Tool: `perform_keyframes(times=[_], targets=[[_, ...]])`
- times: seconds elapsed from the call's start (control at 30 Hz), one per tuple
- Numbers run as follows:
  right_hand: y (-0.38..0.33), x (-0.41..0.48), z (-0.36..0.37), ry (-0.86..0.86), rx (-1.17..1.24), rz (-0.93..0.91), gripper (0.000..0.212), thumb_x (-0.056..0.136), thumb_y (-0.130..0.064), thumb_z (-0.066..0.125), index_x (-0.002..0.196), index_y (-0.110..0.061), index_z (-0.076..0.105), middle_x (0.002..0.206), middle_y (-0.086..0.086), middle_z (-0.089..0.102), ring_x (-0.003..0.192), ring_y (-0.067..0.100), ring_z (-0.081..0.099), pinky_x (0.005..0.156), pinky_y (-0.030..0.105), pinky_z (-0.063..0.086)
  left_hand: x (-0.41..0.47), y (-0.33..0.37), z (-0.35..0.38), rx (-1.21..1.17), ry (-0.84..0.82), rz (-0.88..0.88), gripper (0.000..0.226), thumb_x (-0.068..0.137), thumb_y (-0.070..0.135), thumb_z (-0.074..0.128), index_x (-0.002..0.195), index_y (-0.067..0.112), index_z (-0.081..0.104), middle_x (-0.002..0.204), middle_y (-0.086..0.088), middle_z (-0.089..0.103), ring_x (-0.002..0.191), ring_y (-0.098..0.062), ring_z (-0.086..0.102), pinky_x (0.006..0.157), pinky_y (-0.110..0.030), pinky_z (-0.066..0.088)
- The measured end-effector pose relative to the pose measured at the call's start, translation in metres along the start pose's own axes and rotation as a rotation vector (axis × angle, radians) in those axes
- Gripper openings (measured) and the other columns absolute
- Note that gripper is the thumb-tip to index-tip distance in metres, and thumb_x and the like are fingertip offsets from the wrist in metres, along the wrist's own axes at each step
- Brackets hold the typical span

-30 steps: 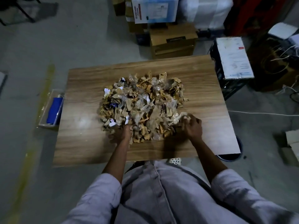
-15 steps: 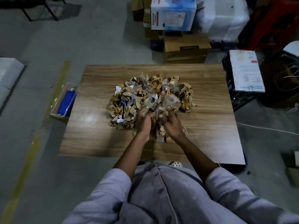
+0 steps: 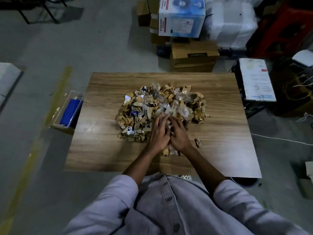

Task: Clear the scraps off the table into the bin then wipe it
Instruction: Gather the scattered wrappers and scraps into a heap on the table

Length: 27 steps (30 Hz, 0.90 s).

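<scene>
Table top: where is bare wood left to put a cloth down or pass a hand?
Bare wood: left of the scrap pile up to the left edge of the table; right of it, beyond one stray scrap; a narrow strip along the far edge. Crowded: the centre and near middle, where the left hand and right hand touch the scraps.

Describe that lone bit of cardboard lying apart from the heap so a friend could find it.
Start at the wooden table, with a heap of scraps in its middle. Just right of the person's right hand lies a small brown cardboard scrap. Unlike the others, it sits alone on bare wood, apart from the heap.
</scene>
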State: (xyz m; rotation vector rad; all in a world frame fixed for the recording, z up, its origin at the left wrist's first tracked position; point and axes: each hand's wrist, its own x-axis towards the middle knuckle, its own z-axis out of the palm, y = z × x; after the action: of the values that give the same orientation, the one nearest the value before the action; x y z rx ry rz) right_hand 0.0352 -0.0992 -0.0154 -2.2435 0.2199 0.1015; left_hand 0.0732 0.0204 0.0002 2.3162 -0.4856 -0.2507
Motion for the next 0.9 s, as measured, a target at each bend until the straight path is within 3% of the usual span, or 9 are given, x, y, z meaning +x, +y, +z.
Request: perform_keyframes(times=[0.2,0.33,0.5,0.57,0.63,0.7,0.77,0.83,0.9], targets=[[0.01,-0.001,0.007,-0.142,-0.2,0.043,0.076,0.087,-0.013,0.071,0.156,-0.005,0.039,0.159,0.024,0.036,0.14,0.045,0.043,0.109,0.056,0.048,-0.004,-0.032,0.003,0.153,-0.322,-0.032,0.071,0.103,0.023,0.051,0.163,0.031,0.012,0.171,-0.001,0.002,0.156,-0.026,-0.003,0.127,-0.047,0.009],[0.027,-0.006,-0.015,0.002,-0.183,-0.002,0.075,0.086,-0.01,0.077,0.154,-0.017,0.046,0.156,0.019,0.04,0.118,0.039,0.063,0.094,0.05,0.059,0.0,-0.031,-0.007,0.17,-0.204,0.099,0.067,0.103,0.036,0.054,0.162,0.03,0.021,0.169,0.0,0.012,0.154,-0.023,0.001,0.122,-0.038,0.002],[0.048,-0.022,-0.05,0.311,-0.07,0.188,0.051,0.093,-0.013,0.073,0.14,-0.024,0.06,0.137,0.013,0.052,0.083,0.023,0.069,0.077,0.038,0.06,-0.006,-0.03,-0.025,0.131,0.105,0.141,0.05,0.096,0.033,0.058,0.145,0.02,0.052,0.143,-0.005,0.051,0.133,-0.025,0.04,0.11,-0.039,0.034],[0.065,-0.036,-0.052,0.359,-0.048,0.349,0.045,0.094,-0.018,0.073,0.138,-0.02,0.062,0.129,0.016,0.055,0.079,0.025,0.067,0.081,0.037,0.056,-0.019,-0.029,-0.027,0.068,0.236,-0.009,0.044,0.09,0.025,0.066,0.132,0.017,0.058,0.127,-0.001,0.058,0.12,-0.021,0.049,0.098,-0.035,0.041],[0.084,-0.052,-0.045,0.329,0.022,0.516,0.046,0.097,-0.026,0.071,0.141,-0.018,0.059,0.13,0.022,0.052,0.095,0.034,0.066,0.089,0.036,0.052,-0.03,-0.029,-0.024,-0.053,0.282,-0.376,0.051,0.082,0.025,0.077,0.126,0.02,0.052,0.12,0.002,0.049,0.112,-0.017,0.045,0.089,-0.035,0.044],[0.096,-0.064,-0.035,0.291,0.083,0.64,0.052,0.098,-0.034,0.069,0.145,-0.019,0.054,0.132,0.027,0.049,0.113,0.041,0.059,0.099,0.041,0.049,-0.028,-0.087,0.002,-0.237,0.145,-0.831,0.075,0.067,0.045,0.085,0.127,0.022,0.045,0.124,0.0,0.041,0.112,-0.02,0.039,0.086,-0.041,0.048],[0.099,-0.068,-0.027,0.251,0.126,0.698,0.06,0.098,-0.04,0.069,0.151,-0.02,0.049,0.136,0.029,0.043,0.122,0.045,0.054,0.107,0.046,0.047,-0.027,-0.135,0.026,-0.391,-0.027,-1.058,0.099,0.052,0.072,0.078,0.127,0.016,0.048,0.132,-0.007,0.053,0.115,-0.027,0.047,0.097,-0.048,0.048],[0.092,-0.062,-0.022,0.191,0.164,0.703,0.065,0.098,-0.043,0.068,0.155,-0.023,0.043,0.145,0.027,0.034,0.128,0.047,0.05,0.109,0.053,0.046,-0.03,-0.105,0.012,-0.582,-0.207,-1.167,0.055,0.09,0.057,0.055,0.115,0.009,0.053,0.119,-0.008,0.057,0.109,-0.027,0.049,0.093,-0.037,0.047],[0.084,-0.053,-0.018,0.126,0.207,0.7,0.064,0.095,-0.051,0.07,0.15,-0.031,0.046,0.145,0.02,0.03,0.126,0.047,0.051,0.104,0.058,0.051,-0.03,-0.059,-0.009,-0.626,-0.305,-1.143,0.027,0.106,0.029,0.038,0.106,0.009,0.056,0.114,-0.006,0.05,0.104,-0.026,0.048,0.084,-0.034,0.045]])
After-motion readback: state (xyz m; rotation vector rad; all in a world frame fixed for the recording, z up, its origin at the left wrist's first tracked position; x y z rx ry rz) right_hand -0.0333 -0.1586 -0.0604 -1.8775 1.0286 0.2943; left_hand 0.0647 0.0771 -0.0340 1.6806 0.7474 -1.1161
